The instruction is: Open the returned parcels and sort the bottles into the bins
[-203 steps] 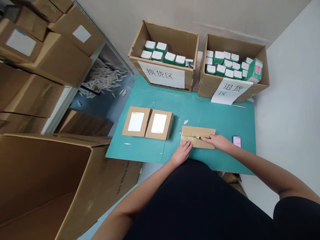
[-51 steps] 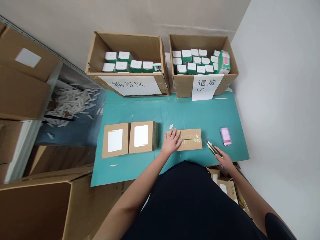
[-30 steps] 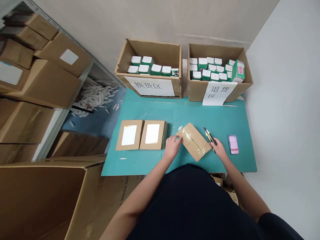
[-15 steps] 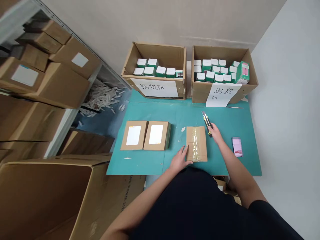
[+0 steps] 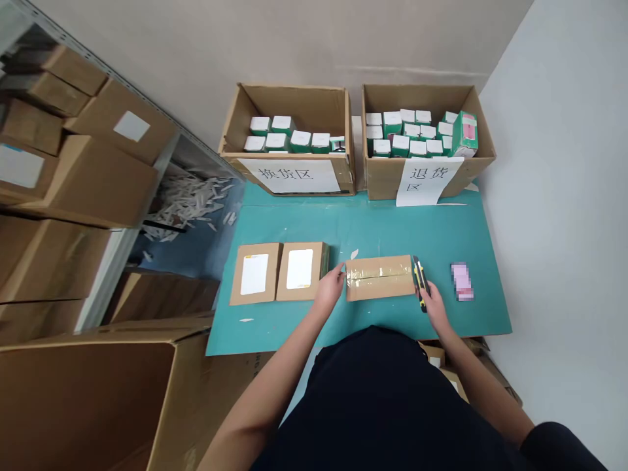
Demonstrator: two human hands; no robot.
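A small cardboard box (image 5: 380, 289) lies on the green tabletop, its clear tape seam running left to right along the top. At the box's left end, my left hand (image 5: 330, 288) has its fingers closed against the edge. My right hand (image 5: 432, 304) is wrapped round a black-and-yellow utility knife (image 5: 420, 284), held beside the box's right end with the tip pointing away from me. Left of my left hand, two cardboard boxes with white labels, one (image 5: 299, 269) nearer and one (image 5: 255, 273) farther, sit side by side.
Two open cartons, left (image 5: 289, 176) and right (image 5: 383, 180), with paper signs stand at the table's back, holding several green-and-white boxes. A pixelated pink item (image 5: 462, 281) lies at right. A large open carton (image 5: 196, 392) and shelves of boxes (image 5: 93, 173) flank the left.
The small box has turned about a quarter turn, so its seam now runs sideways. My left hand has moved to its left end; my right hand came nearer me with the knife.
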